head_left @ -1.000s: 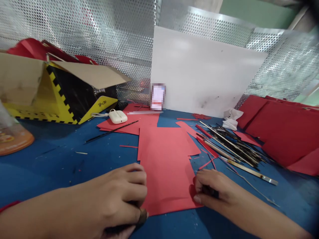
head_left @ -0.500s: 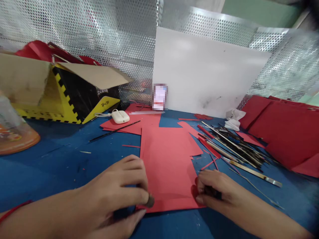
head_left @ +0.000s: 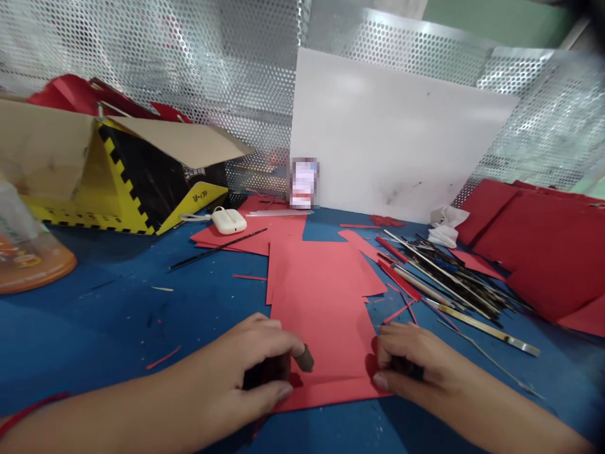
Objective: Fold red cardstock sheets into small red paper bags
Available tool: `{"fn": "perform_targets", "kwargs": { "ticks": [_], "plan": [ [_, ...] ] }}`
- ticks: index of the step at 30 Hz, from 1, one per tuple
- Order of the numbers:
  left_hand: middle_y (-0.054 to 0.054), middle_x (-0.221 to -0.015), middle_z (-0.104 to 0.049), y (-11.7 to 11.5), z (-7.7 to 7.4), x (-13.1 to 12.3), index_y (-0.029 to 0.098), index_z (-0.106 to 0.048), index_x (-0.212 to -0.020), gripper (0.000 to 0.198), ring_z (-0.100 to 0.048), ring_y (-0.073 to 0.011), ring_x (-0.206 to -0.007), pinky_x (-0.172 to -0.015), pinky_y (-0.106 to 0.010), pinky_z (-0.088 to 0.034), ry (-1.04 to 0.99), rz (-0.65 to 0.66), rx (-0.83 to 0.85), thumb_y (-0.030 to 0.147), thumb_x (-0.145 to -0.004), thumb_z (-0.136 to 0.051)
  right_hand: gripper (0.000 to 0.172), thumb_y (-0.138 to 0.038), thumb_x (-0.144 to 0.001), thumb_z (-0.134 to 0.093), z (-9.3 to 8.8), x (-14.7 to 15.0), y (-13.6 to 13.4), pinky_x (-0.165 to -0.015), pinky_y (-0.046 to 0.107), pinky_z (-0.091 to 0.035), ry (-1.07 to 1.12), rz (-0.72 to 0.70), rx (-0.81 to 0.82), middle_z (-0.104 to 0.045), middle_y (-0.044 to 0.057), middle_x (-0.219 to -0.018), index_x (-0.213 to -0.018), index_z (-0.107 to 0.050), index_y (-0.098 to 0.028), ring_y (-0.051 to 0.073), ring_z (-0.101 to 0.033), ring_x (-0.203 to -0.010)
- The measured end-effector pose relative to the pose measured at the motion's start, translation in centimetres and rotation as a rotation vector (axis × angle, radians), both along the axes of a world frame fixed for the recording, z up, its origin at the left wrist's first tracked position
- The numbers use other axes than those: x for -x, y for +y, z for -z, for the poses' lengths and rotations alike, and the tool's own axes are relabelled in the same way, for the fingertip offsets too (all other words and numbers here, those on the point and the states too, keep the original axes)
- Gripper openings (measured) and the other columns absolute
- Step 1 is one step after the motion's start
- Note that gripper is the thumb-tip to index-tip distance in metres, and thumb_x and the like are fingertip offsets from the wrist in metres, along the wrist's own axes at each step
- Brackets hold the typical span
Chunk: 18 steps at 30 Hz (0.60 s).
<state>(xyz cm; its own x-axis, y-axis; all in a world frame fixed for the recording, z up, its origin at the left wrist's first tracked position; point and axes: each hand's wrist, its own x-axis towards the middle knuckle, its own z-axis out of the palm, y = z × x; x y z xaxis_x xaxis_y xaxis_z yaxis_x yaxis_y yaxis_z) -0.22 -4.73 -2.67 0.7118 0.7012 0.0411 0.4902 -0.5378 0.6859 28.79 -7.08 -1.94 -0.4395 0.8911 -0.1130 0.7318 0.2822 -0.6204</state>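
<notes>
A cut sheet of red paper (head_left: 324, 309) lies flat on the blue work surface (head_left: 104, 328), with a crease running across its lower end. My left hand (head_left: 255, 369) grips the sheet's lower left corner, and a brown finger cover (head_left: 305, 358) sits on one fingertip over the paper. At the lower right edge, my right hand (head_left: 409, 359) pinches the paper with curled fingers. A dark object shows under those fingers, too shaded to name.
Dark sticks and metal strips (head_left: 454, 277) lie heaped right of the sheet, before stacked red sheets (head_left: 534, 246). Behind stand a white board (head_left: 401, 132) and perforated metal (head_left: 142, 57). At left are a yellow-and-black box (head_left: 127, 176), a white earbud case (head_left: 229, 221) and an orange lid (head_left: 33, 271).
My left hand has slid right along the sheet's lower edge, bringing the finger cover further over the paper. My right hand stays almost still. The view has shifted slightly.
</notes>
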Motion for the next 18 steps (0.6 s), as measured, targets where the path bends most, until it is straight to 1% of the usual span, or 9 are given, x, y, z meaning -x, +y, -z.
{"fn": "perform_targets", "kwargs": {
  "ticks": [4,7,9,14,18],
  "plan": [
    [0.005,-0.102,-0.063,0.0,-0.2,-0.2,0.029,-0.058,-0.101,0.028,-0.055,-0.0135,-0.098,-0.086,-0.024,-0.043,0.023,0.074,-0.039,0.006,-0.085,-0.052,0.016,-0.029,-0.091,-0.056,0.0,0.1,0.1,-0.072,0.025,-0.04,-0.014,-0.01,-0.007,-0.059,-0.002,-0.082,-0.077,-0.057,-0.021,0.014,-0.054,-0.08],
    [0.005,-0.101,-0.062,0.3,-0.4,-0.2,0.028,-0.057,-0.101,0.025,-0.055,-0.0127,-0.095,-0.089,-0.025,-0.039,0.041,0.137,-0.058,0.008,-0.089,-0.05,0.015,-0.028,-0.091,-0.056,0.1,0.2,0.1,-0.072,0.025,-0.041,-0.023,-0.007,-0.027,-0.059,-0.002,-0.082,-0.077,-0.057,-0.021,0.014,-0.054,-0.079],
    [0.004,-0.102,-0.061,0.4,-0.7,-0.2,0.029,-0.057,-0.105,0.025,-0.054,-0.013,-0.096,-0.091,-0.025,-0.038,0.046,0.167,-0.075,0.01,-0.09,-0.05,0.013,-0.028,-0.09,-0.056,0.1,0.1,0.1,-0.072,0.026,-0.042,-0.026,-0.003,-0.035,-0.06,-0.002,-0.083,-0.079,-0.058,-0.022,0.014,-0.055,-0.079],
    [0.002,-0.1,-0.057,0.3,-1.1,0.0,0.036,-0.06,-0.111,0.033,-0.053,-0.0143,-0.095,-0.081,-0.023,-0.038,0.157,0.261,-0.136,0.011,-0.093,-0.048,0.011,-0.028,-0.09,-0.056,-0.3,0.2,-0.1,-0.075,0.027,-0.043,-0.026,0.007,-0.024,-0.062,-0.001,-0.085,-0.081,-0.06,-0.022,0.014,-0.056,-0.082],
    [0.001,-0.097,-0.055,0.2,-1.1,0.1,0.038,-0.061,-0.112,0.037,-0.052,-0.0154,-0.092,-0.078,-0.024,-0.038,0.17,0.285,-0.198,0.01,-0.092,-0.05,0.012,-0.027,-0.091,-0.054,-0.7,0.3,-0.2,-0.076,0.027,-0.044,-0.023,-0.004,-0.016,-0.063,0.0,-0.087,-0.083,-0.062,-0.022,0.015,-0.057,-0.083]
  ]
}}
